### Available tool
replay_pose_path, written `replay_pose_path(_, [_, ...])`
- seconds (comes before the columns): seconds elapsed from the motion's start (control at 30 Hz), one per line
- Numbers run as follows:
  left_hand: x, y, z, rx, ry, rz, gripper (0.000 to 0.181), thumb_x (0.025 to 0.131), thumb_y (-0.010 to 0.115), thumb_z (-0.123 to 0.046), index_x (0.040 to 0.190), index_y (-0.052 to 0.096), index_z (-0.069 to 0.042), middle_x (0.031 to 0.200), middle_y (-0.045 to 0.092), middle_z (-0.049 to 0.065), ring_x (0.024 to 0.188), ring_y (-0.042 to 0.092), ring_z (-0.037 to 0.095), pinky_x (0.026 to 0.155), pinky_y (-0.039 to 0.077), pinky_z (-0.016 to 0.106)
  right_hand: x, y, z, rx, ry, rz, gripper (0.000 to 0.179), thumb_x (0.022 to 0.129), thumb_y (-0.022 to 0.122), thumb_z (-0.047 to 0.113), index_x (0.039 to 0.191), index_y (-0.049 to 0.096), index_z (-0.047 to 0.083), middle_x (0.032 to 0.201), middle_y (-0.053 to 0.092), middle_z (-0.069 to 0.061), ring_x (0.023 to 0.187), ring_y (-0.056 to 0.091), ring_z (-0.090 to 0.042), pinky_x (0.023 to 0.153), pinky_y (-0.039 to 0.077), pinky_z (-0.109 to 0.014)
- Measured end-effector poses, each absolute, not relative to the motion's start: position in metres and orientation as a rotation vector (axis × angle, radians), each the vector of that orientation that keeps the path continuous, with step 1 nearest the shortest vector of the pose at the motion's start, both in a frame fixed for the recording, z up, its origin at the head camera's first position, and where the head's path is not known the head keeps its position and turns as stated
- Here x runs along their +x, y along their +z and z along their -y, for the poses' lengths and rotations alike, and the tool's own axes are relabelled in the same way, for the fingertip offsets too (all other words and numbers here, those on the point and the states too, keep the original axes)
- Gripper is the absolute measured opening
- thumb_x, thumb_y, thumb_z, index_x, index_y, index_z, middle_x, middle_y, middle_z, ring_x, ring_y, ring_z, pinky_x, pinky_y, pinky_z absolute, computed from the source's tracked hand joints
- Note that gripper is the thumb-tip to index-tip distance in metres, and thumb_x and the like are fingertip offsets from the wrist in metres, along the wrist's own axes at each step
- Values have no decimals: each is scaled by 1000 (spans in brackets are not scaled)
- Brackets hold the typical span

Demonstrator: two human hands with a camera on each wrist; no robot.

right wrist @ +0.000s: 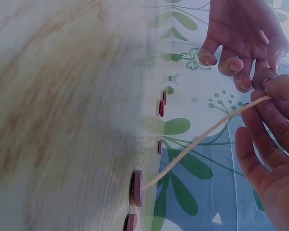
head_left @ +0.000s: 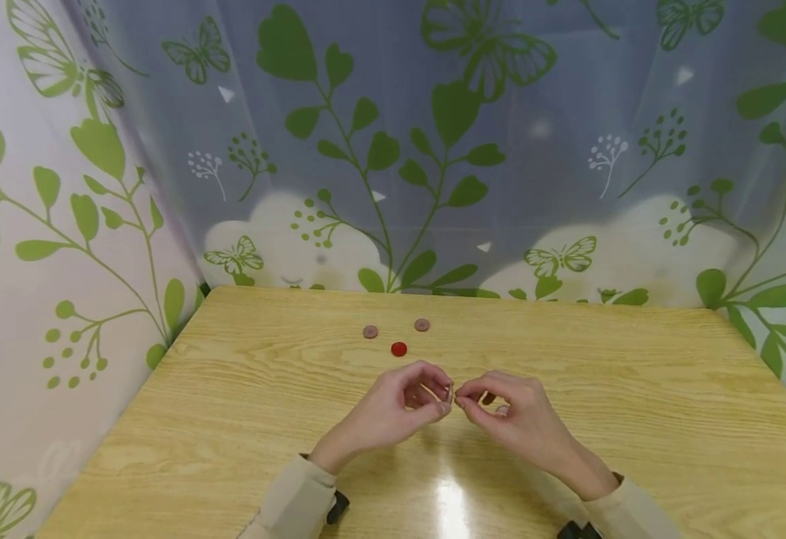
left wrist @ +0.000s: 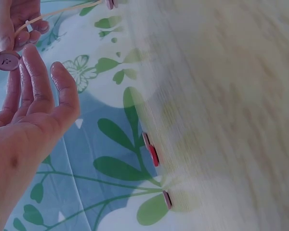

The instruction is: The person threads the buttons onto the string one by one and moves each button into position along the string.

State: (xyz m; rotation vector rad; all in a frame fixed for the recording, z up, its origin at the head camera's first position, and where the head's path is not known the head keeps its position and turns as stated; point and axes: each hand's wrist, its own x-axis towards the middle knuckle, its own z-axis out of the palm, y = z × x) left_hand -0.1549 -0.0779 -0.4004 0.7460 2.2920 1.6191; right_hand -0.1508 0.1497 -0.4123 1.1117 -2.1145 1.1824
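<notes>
My left hand pinches a brownish-pink button by its edge, between thumb and fingertips. Holes show in the middle of its face. Close by on the right, my right hand grips a thin pale cord between thumb and index finger. The two hands' fingertips nearly meet above the table. In the right wrist view the cord runs down from the right hand to a brownish button on it, with another button just below. Whether the cord's tip is inside the held button's hole is hidden by fingers.
On the wooden table, beyond the hands, lie two brownish-pink buttons, a left one and a right one, with a red button nearer. A patterned curtain hangs behind the table's far edge.
</notes>
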Motion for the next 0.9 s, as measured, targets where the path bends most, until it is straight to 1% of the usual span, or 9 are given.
replay_pose_path(0.2, [-156, -400, 78, 747, 1639, -2252, 25, 96, 72, -20, 119, 66, -15, 113, 71, 4, 93, 70, 11, 83, 58, 24, -150, -412, -150, 1107, 1189, 2125, 30, 79, 79, -10, 96, 76, 15, 85, 77, 1, 75, 69, -7, 67, 55, -16])
replay_pose_path(0.4, [-156, -401, 79, 735, 1691, -2197, 25, 94, 74, -19, 115, 61, -12, 111, 71, 8, 94, 71, 12, 81, 59, 25, -149, -411, -151, 1097, 1194, 2146, 29, 81, 79, -9, 96, 76, 15, 85, 76, 1, 75, 69, -6, 65, 56, -18])
replay_pose_path(0.63, [-156, -404, 77, 742, 1704, -2246, 19, 97, 72, -20, 113, 66, -13, 109, 73, 7, 95, 70, 11, 86, 57, 26, -149, -411, -152, 1087, 1195, 2153, 29, 81, 78, -9, 97, 76, 15, 86, 77, 2, 75, 69, -6, 66, 56, -18])
replay_pose_path(0.77, [-155, -403, 76, 713, 1714, -2271, 16, 97, 72, -18, 111, 65, -13, 105, 75, 7, 92, 71, 10, 83, 58, 25, -150, -412, -152, 1098, 1208, 2145, 29, 81, 79, -9, 97, 76, 15, 86, 77, 1, 75, 69, -6, 67, 55, -16])
replay_pose_path(0.9, [-154, -401, 75, 728, 1699, -2293, 11, 97, 70, -17, 107, 67, -13, 103, 75, 6, 90, 70, 9, 82, 57, 25, -150, -413, -152, 1100, 1215, 2142, 29, 81, 79, -9, 97, 76, 15, 86, 77, 1, 75, 69, -6, 67, 55, -17])
